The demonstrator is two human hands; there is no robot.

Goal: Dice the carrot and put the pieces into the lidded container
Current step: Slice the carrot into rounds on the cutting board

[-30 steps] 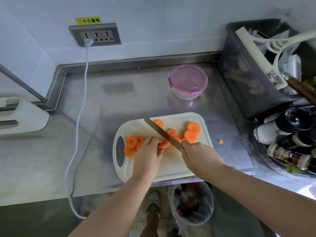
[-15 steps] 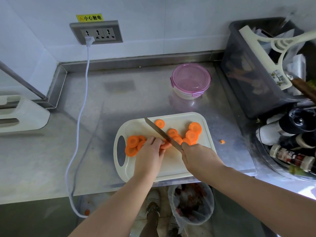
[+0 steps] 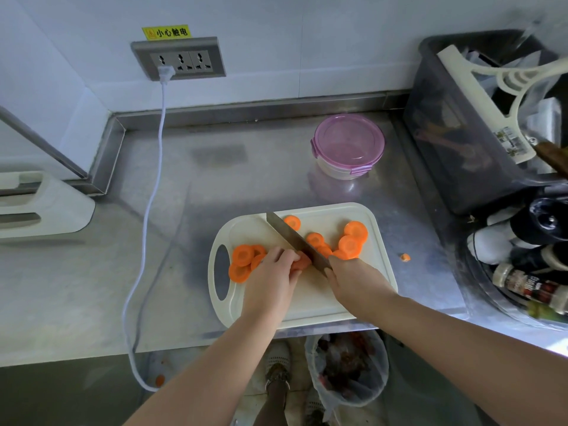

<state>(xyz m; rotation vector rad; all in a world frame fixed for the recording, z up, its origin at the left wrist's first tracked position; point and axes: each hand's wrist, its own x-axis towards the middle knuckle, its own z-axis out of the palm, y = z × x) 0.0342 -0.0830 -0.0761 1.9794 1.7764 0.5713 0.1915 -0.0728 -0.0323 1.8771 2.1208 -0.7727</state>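
Your right hand [image 3: 353,281] is curled round the kitchen knife [image 3: 295,238] handle, with the blade angled across the white cutting board [image 3: 338,302] and its edge at the carrot piece [image 3: 302,262]. Your left hand [image 3: 270,278] pins that piece with bent fingertips. Carrot slices [image 3: 242,259] lie on both sides of the blade. A stray carrot bit [image 3: 405,257] sits on the steel counter [image 3: 92,287]. The pink-lidded container [image 3: 349,146], lid on, stands behind the board.
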